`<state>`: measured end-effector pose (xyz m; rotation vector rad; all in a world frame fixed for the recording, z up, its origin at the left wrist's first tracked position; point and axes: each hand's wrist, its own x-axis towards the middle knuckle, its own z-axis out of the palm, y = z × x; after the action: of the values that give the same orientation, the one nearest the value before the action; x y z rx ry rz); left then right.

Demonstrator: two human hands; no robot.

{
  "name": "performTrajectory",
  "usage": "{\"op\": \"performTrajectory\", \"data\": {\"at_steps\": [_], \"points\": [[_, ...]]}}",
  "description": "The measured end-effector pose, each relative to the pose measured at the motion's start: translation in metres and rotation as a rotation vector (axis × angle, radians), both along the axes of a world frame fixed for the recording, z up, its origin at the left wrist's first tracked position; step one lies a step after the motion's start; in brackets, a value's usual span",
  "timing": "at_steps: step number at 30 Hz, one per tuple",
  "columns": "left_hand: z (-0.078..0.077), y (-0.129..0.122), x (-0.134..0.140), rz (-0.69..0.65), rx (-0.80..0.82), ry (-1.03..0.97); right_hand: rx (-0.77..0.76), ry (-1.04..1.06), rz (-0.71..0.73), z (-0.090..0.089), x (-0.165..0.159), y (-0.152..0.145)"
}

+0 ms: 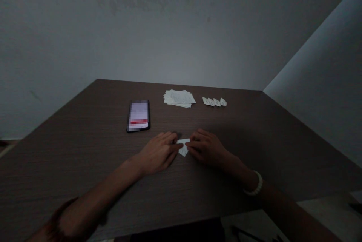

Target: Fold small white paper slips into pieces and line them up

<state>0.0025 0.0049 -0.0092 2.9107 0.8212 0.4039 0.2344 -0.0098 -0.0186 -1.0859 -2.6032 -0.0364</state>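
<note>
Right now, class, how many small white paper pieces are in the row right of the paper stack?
4, beyond the right hand: leftmost piece, second piece, third piece, rightmost piece. They sit close together; more may be hidden.

- Around the folded paper (183,151), the left grip (160,152) blocks 9 o'clock and the right grip (208,148) 3; the forearms (113,184) bar 8 and 4.
- At 6, between the forearms, a hand could pass over the counter (183,196).
- Toward 12 there is room up to the paper stack (179,97), the wall (209,45) behind.
- The phone (138,116) obstructs 10; a lane opens at 11.
- Folded pieces (217,102) sit at 1, narrowly apart from the stack.
</note>
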Motion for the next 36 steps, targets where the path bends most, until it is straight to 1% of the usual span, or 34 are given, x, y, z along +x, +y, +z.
{"op": "performTrajectory", "data": {"at_steps": [4,10,14,21,24,27,29,32,36], "points": [[0.004,-0.001,-0.005,0.011,0.024,0.038,0.046,-0.035,-0.007,0.003,-0.002,-0.001],[0.012,0.001,-0.014,0.041,0.027,0.04,0.029,-0.038,-0.019,0.005,-0.001,-0.001],[0.015,0.004,-0.017,0.046,-0.005,0.032,0.021,-0.033,-0.025,0.004,-0.002,-0.001],[0.02,0.003,-0.017,0.054,-0.054,0.051,0.064,-0.036,-0.065,-0.002,-0.01,0.002],[0.02,0.003,-0.016,0.056,-0.045,0.034,0.062,-0.067,-0.003,-0.003,-0.012,0.003],[0.018,0.003,-0.016,0.052,-0.023,0.028,0.05,-0.133,0.074,0.0,-0.016,0.002],[0.016,0.003,-0.017,0.054,-0.013,0.021,0.047,-0.157,0.092,0.002,-0.018,0.002],[0.016,0.002,-0.017,0.056,-0.013,0.011,0.03,-0.157,0.066,0.004,-0.014,0.0],[0.018,0.001,-0.016,0.056,-0.009,0.039,0.0,-0.13,-0.011,0.004,0.005,-0.004]]}}
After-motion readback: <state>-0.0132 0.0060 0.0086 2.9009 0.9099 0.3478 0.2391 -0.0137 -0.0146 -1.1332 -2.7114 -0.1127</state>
